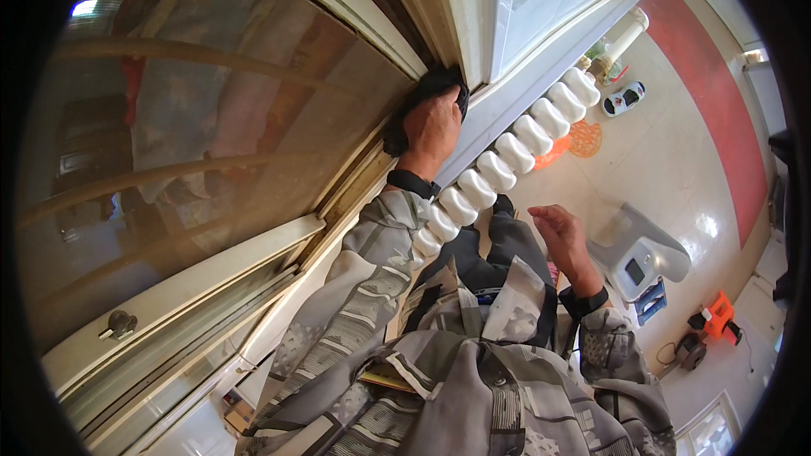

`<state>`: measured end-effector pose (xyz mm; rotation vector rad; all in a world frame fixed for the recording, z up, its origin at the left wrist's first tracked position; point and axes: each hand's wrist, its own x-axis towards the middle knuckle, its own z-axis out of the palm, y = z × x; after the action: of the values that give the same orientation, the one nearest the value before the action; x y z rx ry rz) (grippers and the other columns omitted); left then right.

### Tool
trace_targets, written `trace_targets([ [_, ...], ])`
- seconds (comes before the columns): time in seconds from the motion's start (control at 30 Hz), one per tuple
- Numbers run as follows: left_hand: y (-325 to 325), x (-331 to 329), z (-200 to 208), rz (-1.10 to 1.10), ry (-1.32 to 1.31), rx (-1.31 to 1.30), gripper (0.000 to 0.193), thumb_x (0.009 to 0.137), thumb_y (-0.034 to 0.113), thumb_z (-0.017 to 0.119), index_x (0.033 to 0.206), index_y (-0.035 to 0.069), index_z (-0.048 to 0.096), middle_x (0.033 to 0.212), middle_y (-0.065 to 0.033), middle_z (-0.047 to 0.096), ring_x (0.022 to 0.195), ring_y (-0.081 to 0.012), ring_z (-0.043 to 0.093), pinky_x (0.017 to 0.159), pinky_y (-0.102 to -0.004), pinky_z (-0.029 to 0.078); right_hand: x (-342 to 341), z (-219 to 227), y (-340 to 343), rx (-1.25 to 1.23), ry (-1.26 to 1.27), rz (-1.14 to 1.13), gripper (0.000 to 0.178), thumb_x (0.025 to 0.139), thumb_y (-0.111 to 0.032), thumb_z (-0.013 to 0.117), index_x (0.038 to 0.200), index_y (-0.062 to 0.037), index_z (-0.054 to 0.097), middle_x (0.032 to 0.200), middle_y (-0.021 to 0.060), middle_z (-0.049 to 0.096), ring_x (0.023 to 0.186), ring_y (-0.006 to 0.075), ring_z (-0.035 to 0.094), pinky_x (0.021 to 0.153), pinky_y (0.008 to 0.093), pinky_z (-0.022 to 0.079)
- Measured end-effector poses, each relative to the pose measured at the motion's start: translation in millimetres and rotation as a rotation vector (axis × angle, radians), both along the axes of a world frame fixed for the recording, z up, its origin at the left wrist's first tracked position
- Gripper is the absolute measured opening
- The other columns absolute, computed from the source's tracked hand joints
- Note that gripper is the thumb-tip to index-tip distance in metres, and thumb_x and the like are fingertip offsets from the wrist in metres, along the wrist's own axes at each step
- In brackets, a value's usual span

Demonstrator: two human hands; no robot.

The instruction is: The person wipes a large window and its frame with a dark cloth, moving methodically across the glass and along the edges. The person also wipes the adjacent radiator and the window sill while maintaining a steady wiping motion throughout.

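Left hand [431, 129] presses cloth [422, 95] against window frame [456, 8].

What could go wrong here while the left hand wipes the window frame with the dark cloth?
1. The left hand presses the cloth at the frame with the arm stretched out; the person may lose balance.
2. The right hand hangs free, gripping nothing, so a slip would probably not be caught.
3. The radiator stands directly below; the body could hit it while leaning.
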<state>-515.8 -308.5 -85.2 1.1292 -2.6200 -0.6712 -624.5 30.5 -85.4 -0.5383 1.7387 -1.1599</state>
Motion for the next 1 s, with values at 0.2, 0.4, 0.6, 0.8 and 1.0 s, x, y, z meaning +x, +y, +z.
trace_targets([
  [0.2, -33.4, -22.0, 1.8, -0.148, -0.069, 0.165, 0.034, 0.096, 0.019, 0.062, 0.124, 0.005, 0.076, 0.116, -0.0292, 0.076, 0.109, -0.0514, 0.070, 0.096, -0.0577, 0.058, 0.4, 9.1, -11.7, -0.035, 0.190, 0.130, 0.020, 0.105, -0.004, 0.068, 0.120, 0.0021, 0.080, 0.107, 0.0110, 0.076, 0.097, 0.0166, 0.072, 0.089, 0.0323, 0.057],
  [0.4, -30.6, -15.8, 13.3, -0.166, -0.324, 0.105, 0.041, 0.095, 0.015, 0.062, 0.136, 0.015, 0.070, 0.115, -0.0260, 0.078, 0.110, -0.0505, 0.073, 0.094, -0.0599, 0.059, 12.8, 14.1, -40.4, -0.094, 0.121, 0.226, 0.023, 0.103, -0.002, 0.066, 0.121, 0.0014, 0.080, 0.106, 0.0144, 0.076, 0.093, 0.0225, 0.073, 0.086, 0.0347, 0.057],
  [0.6, -22.1, 2.2, 20.6, -0.194, -0.357, 0.013, 0.026, 0.101, 0.016, 0.060, 0.123, 0.014, 0.073, 0.108, -0.0214, 0.081, 0.103, -0.0454, 0.077, 0.087, -0.0579, 0.061, 15.6, 10.9, -46.6, -0.140, 0.253, 0.321, 0.023, 0.101, -0.001, 0.066, 0.118, -0.0002, 0.081, 0.101, 0.0150, 0.073, 0.088, 0.0268, 0.071, 0.081, 0.0371, 0.056],
  [0.8, -12.5, 64.7, 36.0, -0.097, -0.325, 0.073, 0.019, 0.100, 0.016, 0.062, 0.114, 0.012, 0.074, 0.109, -0.0227, 0.080, 0.099, -0.0462, 0.076, 0.083, -0.0602, 0.060, 16.5, -1.4, -31.1, -0.071, 0.212, 0.285, 0.022, 0.101, -0.001, 0.067, 0.118, 0.0007, 0.081, 0.099, 0.0151, 0.072, 0.089, 0.0264, 0.071, 0.082, 0.0372, 0.056],
  [1.0, -2.4, 22.2, 20.1, -0.008, 0.041, -0.126, 0.014, 0.106, 0.020, 0.065, 0.109, 0.014, 0.078, 0.108, -0.0200, 0.075, 0.099, -0.0446, 0.072, 0.083, -0.0535, 0.059, 14.2, 2.5, -17.1, -0.030, 0.177, 0.274, 0.022, 0.101, -0.001, 0.067, 0.118, 0.0013, 0.080, 0.103, 0.0154, 0.074, 0.092, 0.0253, 0.073, 0.083, 0.0372, 0.057],
])
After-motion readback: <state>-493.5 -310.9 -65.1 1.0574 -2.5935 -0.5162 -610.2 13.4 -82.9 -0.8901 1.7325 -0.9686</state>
